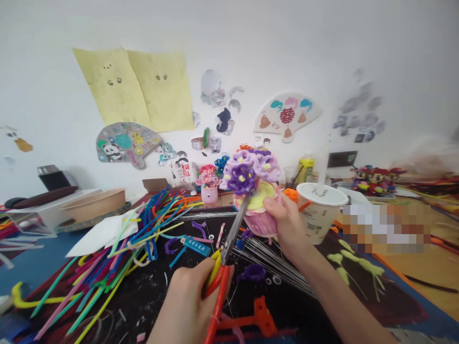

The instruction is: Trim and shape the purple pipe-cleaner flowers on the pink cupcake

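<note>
Left hand (195, 286): yours, wrapped around red-and-yellow-handled scissors (234, 234), blades angled up to the flowers, likely for close reach.
Right hand (289, 224): yours, grasping a pink flowerpot (258, 220) of purple pipe-cleaner flowers (241, 178), raised above the mat, seemingly to steady it.
Surroundings: pipe-cleaner bundle (120, 263), left; metal wires (276, 268), below; lidded paper cup (315, 217), beside your right hand, limiting room.
</note>
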The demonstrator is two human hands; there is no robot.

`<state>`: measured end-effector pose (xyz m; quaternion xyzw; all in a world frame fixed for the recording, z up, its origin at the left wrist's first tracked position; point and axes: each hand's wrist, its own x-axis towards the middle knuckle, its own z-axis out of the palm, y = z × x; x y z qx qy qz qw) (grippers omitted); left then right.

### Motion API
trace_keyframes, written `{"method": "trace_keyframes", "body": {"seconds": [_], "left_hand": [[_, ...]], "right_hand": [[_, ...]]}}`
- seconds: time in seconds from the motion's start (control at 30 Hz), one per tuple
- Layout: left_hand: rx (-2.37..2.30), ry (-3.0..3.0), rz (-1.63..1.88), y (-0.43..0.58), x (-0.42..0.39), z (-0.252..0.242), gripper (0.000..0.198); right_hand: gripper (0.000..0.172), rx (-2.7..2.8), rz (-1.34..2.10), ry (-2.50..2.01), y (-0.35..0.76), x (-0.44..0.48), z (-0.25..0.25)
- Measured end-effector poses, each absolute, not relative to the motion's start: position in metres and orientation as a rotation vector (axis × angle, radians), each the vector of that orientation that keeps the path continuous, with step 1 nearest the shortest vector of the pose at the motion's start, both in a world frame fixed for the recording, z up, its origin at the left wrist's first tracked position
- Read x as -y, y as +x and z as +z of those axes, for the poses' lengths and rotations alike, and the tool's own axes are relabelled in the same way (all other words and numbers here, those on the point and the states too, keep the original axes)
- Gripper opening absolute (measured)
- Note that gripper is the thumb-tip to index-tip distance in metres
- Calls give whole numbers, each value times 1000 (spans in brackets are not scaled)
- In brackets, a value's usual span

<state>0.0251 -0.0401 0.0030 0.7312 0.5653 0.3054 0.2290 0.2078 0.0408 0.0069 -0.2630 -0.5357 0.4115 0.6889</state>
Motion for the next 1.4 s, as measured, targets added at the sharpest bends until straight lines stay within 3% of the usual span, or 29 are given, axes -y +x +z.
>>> {"method": "trace_keyframes", "body": {"seconds": [0.2, 0.4, 0.63, 1.4], "left_hand": [[-1582, 1960, 858, 31, 45, 12, 40], [-1783, 2159, 590, 9, 31, 1, 27], [-1906, 2220, 379, 8, 30, -1, 30], [-1525, 1794, 684, 30, 42, 6, 42]], "right_hand": [[38, 1169, 969, -638, 209, -42, 7], [44, 1194, 1075, -741, 213, -42, 13], [40, 1108, 1139, -827, 213, -45, 8], [28, 1040, 1027, -869, 212, -45, 10]]}}
